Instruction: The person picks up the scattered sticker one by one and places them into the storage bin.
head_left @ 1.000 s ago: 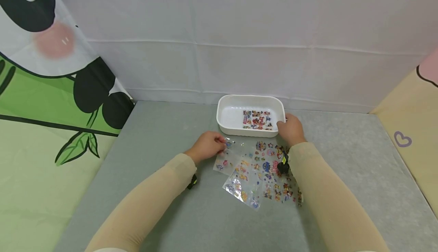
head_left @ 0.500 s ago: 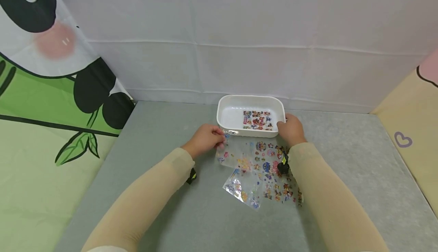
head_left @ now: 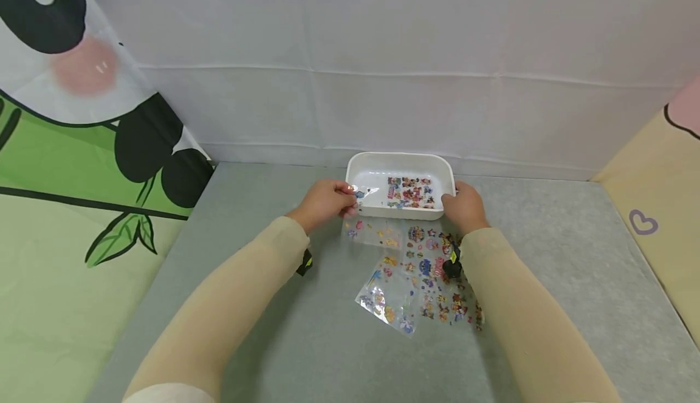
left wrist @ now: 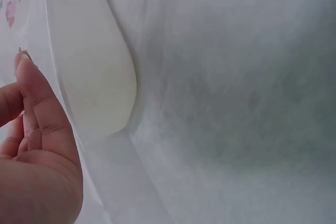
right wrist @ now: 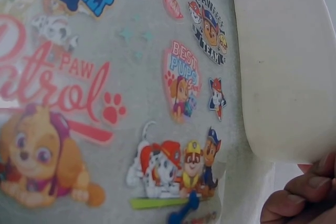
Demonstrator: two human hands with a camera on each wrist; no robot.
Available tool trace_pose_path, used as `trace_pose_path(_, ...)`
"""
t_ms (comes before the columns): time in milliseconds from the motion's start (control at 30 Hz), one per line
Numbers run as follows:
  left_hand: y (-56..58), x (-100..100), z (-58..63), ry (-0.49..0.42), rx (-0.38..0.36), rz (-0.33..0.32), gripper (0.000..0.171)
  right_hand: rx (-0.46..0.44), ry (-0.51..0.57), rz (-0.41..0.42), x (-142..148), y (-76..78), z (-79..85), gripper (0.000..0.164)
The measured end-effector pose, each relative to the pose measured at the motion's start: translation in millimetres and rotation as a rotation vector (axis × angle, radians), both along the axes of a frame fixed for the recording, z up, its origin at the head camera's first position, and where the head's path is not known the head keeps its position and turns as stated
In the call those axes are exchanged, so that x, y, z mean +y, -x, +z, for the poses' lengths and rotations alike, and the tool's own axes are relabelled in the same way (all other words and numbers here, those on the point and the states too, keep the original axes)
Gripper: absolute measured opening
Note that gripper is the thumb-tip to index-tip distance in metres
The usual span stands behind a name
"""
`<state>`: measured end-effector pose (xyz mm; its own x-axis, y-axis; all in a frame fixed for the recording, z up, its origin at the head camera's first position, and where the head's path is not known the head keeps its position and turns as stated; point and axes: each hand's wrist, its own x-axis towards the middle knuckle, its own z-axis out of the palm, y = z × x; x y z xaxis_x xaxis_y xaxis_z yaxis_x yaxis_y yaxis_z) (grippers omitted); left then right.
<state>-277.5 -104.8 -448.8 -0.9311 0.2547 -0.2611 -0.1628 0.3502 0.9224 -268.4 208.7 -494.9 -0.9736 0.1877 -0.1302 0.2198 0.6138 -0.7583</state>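
Note:
My left hand (head_left: 325, 201) pinches the corner of a clear sticker sheet (head_left: 374, 231) at the left front of a white tray (head_left: 401, 213). One end of this sheet lies over the tray's front rim, and the rest hangs toward the table. Inside the tray lies another sheet of small colourful stickers (head_left: 411, 192). My right hand (head_left: 466, 207) grips the tray's right end; in the right wrist view its curled fingers (right wrist: 310, 190) are at the tray wall (right wrist: 286, 66). In the left wrist view, thumb and fingertips meet beside the tray's outer wall (left wrist: 94, 66).
Several overlapping clear sticker sheets (head_left: 432, 275) with cartoon dogs lie on the grey table (head_left: 306, 342) in front of the tray, partly under the right forearm. A white cloth backdrop (head_left: 404, 105) rises behind, with printed cloths at both sides.
My left hand has moved away from me, drawing the sticker sheet up from the table to over the tray's front rim. The right hand stays on the tray.

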Motion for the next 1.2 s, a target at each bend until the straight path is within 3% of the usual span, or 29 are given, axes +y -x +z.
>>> trace_pose_path(233,18.8,1.3,9.1,0.056,0.045,0.065,0.009,-0.005,0.006,-0.002,-0.3,-0.5,0.3,0.052)
trace_pose_path(600,49.2,2.9,22.9,0.148,0.108,0.115,0.009,-0.003,0.006,-0.003,-1.8,1.0,-0.4,0.052)
trace_pose_path(967,57.0,15.6,40.8,0.132,0.157,0.165,0.010,-0.009,-0.018,-0.001,-1.6,2.9,1.2,0.052)
trace_pose_path(1200,55.8,26.2,39.2,0.140,0.196,0.211,0.012,-0.016,-0.020,-0.001,1.8,2.0,1.9,0.052)
